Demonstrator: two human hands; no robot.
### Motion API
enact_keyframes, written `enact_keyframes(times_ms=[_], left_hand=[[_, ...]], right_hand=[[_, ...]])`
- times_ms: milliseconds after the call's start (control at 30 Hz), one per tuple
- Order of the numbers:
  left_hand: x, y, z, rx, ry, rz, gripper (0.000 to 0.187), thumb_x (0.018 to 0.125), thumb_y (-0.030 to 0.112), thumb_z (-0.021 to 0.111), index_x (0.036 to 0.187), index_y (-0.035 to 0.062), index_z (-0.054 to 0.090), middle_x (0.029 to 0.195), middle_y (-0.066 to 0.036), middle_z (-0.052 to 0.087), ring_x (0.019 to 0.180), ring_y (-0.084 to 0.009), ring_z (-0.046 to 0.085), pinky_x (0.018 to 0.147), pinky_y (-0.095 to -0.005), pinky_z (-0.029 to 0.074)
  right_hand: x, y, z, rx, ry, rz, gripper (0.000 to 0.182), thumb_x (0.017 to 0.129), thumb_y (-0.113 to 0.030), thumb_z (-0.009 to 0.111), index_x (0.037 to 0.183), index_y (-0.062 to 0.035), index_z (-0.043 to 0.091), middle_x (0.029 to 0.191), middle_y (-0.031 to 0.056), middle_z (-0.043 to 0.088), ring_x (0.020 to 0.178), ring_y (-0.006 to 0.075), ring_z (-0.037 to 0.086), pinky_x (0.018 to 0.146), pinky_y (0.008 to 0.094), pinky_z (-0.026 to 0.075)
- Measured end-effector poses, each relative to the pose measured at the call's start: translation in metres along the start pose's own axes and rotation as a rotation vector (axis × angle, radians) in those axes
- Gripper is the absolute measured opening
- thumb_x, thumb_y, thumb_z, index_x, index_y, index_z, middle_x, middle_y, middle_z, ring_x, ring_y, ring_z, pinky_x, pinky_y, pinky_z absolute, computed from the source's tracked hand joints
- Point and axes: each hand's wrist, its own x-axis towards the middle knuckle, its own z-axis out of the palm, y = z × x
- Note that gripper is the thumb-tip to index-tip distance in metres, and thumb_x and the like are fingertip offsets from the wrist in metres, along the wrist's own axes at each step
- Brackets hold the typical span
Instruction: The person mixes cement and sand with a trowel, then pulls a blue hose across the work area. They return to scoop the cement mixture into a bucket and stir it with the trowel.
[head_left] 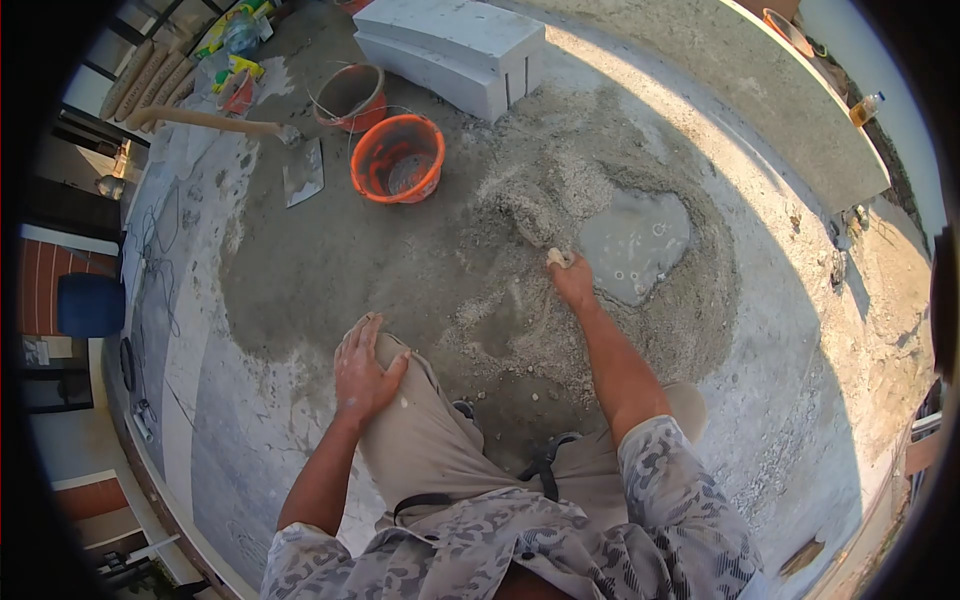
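My left hand (367, 370) rests on my left knee with its fingers spread and nothing in it. My right hand (571, 277) is closed around a pale handle end (559, 258) at the near left edge of a grey water pool (635, 243); the rest of the tool is hard to make out against the mix. A ring of sandy grey mortar mix (550, 190) surrounds the pool. Up and to the left of my right hand stands an orange bucket (398, 159) with grey residue inside.
A second bucket (350, 97) stands behind the orange one. White blocks (450, 50) lie at the top. A hoe (215, 120) with a flat blade lies upper left, near stacked bags (150, 80). A raised slab (760, 90) edges the upper right.
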Motion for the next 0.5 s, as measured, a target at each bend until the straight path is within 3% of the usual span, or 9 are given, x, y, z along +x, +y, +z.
enact_keyframes(times_ms=[67, 133, 200, 267, 367, 500], left_hand=[[0.005, -0.001, 0.001, 0.014, -0.003, -0.017, 0.075, 0.086, 0.037, 0.076, 0.150, 0.0111, 0.047, 0.154, -0.014, 0.049, 0.144, -0.0339, 0.042, 0.120, -0.0472, 0.030], [0.009, -0.002, 0.003, 0.006, -0.012, -0.016, 0.074, 0.086, 0.037, 0.076, 0.150, 0.0110, 0.047, 0.154, -0.014, 0.049, 0.144, -0.0339, 0.042, 0.120, -0.0472, 0.030], [0.016, 0.002, 0.004, 0.000, -0.024, -0.005, 0.074, 0.086, 0.037, 0.076, 0.149, 0.0110, 0.048, 0.154, -0.014, 0.049, 0.144, -0.0338, 0.042, 0.120, -0.0471, 0.030], [0.022, 0.007, 0.004, -0.002, -0.045, 0.007, 0.073, 0.087, 0.038, 0.075, 0.149, 0.0112, 0.048, 0.155, -0.013, 0.049, 0.144, -0.0337, 0.042, 0.120, -0.0469, 0.030], [0.027, 0.015, 0.006, -0.012, -0.066, 0.021, 0.072, 0.087, 0.039, 0.074, 0.149, 0.0116, 0.049, 0.155, -0.013, 0.049, 0.145, -0.0335, 0.041, 0.121, -0.0466, 0.029], [0.030, 0.013, 0.011, -0.015, -0.063, 0.028, 0.071, 0.087, 0.038, 0.074, 0.148, 0.0119, 0.050, 0.154, -0.012, 0.049, 0.145, -0.0324, 0.042, 0.121, -0.0460, 0.030]], right_hand=[[-0.032, -0.008, -0.007, -0.026, 0.027, -0.042, 0.061, 0.083, -0.033, 0.078, 0.125, 0.0081, 0.064, 0.112, 0.0295, 0.071, 0.107, 0.0437, 0.069, 0.093, 0.0461, 0.054], [-0.086, -0.010, -0.014, -0.248, -0.044, -0.075, 0.058, 0.083, -0.033, 0.076, 0.125, 0.0048, 0.065, 0.113, 0.0288, 0.071, 0.108, 0.0437, 0.069, 0.095, 0.0474, 0.053], [-0.129, 0.023, -0.008, -0.548, -0.335, -0.038, 0.053, 0.083, -0.033, 0.075, 0.124, -0.0013, 0.067, 0.114, 0.0258, 0.071, 0.110, 0.0426, 0.068, 0.096, 0.0489, 0.053], [-0.156, 0.071, -0.005, -0.808, -0.612, 0.042, 0.060, 0.078, -0.035, 0.081, 0.129, -0.0060, 0.066, 0.116, 0.0219, 0.071, 0.113, 0.0399, 0.066, 0.098, 0.0487, 0.053], [-0.153, 0.112, -0.043, -0.805, -0.373, 0.122, 0.053, 0.077, -0.031, 0.083, 0.120, -0.0052, 0.070, 0.114, 0.0214, 0.072, 0.110, 0.0401, 0.068, 0.096, 0.0485, 0.054], [-0.101, 0.057, -0.108, -0.814, -0.273, 0.158, 0.047, 0.079, -0.032, 0.080, 0.118, -0.0065, 0.073, 0.112, 0.0202, 0.074, 0.108, 0.0365, 0.070, 0.095, 0.0476, 0.055]])
